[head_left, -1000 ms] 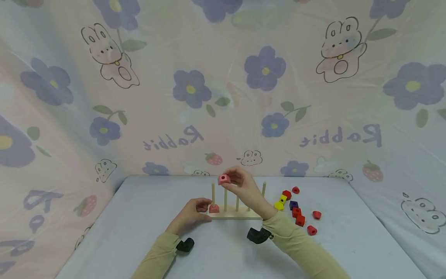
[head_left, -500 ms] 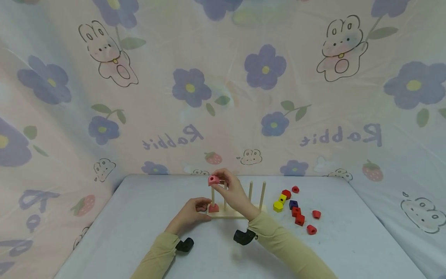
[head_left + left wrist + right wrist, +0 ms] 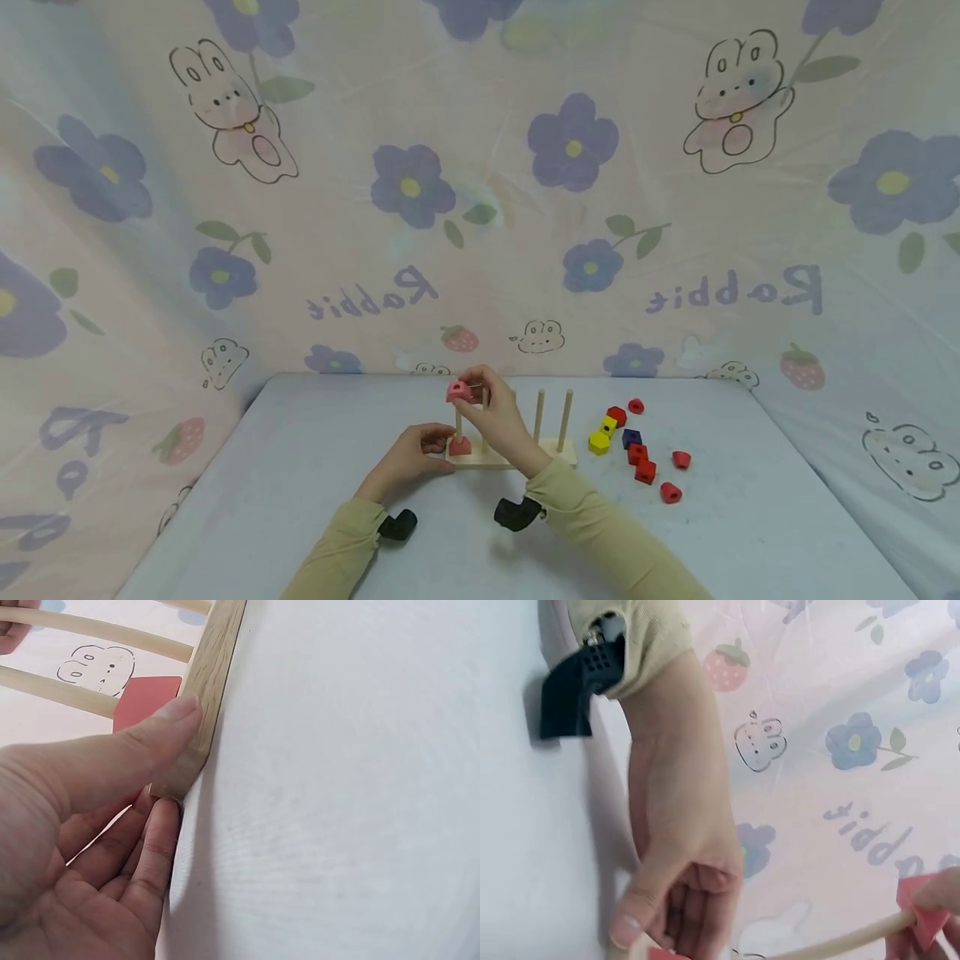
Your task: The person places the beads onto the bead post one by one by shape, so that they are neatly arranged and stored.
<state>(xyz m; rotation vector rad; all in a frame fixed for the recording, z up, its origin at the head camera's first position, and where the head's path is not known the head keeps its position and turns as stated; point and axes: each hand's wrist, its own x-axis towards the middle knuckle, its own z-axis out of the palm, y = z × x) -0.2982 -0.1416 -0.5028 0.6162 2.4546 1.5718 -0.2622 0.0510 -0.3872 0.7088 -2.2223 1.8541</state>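
"Wooden peg rack (image 3: 477, 459) first: where is it, and what steadies it?"

"Mid-scene, its pegs upright in a row from left to right. The left hand (image 3: 412, 454) pinches the left end of the base, thumb on the near edge, fingers bent round the end."

"And the right hand (image 3: 501, 417)?"

"Raised over the left part of the rack, thumb and fingertips closed on one pink piece, with no spare gap."

"What has just changed?"

"That hand has come leftward. A second ago it was farther right along the row; now it is at the top of the leftmost peg (image 3: 459, 423), and a shade lower than half a second ago. The left hand has kept its hold."

"So what does that mean?"

"I'd judge the held pink piece (image 3: 457, 392) is being lined up with that peg. The lower pink piece (image 3: 460, 447) sits at the peg's foot, well apart from it."

"And the others?"

"Red pieces (image 3: 646, 472), yellow pieces (image 3: 599, 442) and a dark blue piece (image 3: 632, 440) lie loose, right of the rack."

"Is the peg's tip in the hole?"

"I can't tell. The head view hides the tip; the right wrist view shows peg meeting piece, but not how deep."
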